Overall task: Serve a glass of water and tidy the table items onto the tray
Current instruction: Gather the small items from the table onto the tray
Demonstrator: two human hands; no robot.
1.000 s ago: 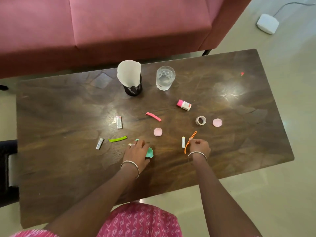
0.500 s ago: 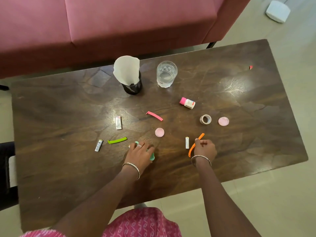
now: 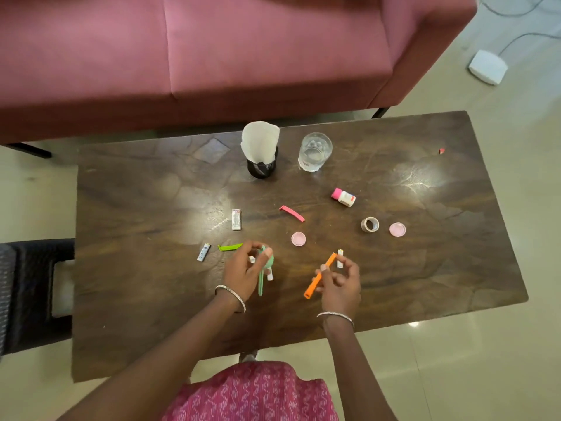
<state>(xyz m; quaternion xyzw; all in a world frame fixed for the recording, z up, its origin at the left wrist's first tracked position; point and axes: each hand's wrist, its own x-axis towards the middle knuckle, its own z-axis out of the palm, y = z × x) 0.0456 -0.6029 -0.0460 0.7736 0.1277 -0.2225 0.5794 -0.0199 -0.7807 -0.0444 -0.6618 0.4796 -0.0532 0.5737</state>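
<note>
My left hand (image 3: 243, 273) holds a mint-green spoon (image 3: 262, 275) just above the dark wooden table (image 3: 136, 208), with a small white piece beside its fingers. My right hand (image 3: 340, 281) pinches an orange clip (image 3: 320, 276), lifted off the surface. A small white tube (image 3: 340, 258) lies just beyond that hand. A glass of water (image 3: 314, 151) stands at the far middle, next to a black cup (image 3: 262, 168) holding white paper. Loose on the table are a green clip (image 3: 230, 247), a pink clip (image 3: 292, 213), two pink lids (image 3: 298, 239) (image 3: 397, 229), a tape roll (image 3: 370, 224), a pink-capped bottle (image 3: 343, 197) and two white sticks (image 3: 236, 219) (image 3: 203, 252). No tray is in view.
A pink sofa (image 3: 243, 50) runs along the table's far side. A dark wicker chair (image 3: 33, 293) stands at the left. A white device (image 3: 487, 66) with a cable lies on the floor at far right. A tiny red scrap (image 3: 441, 151) sits near the table's far right edge.
Both hands have lifted off the table: the left has raised the mint-green spoon, the right has picked up the orange clip. The camera has tilted up towards the sofa.
</note>
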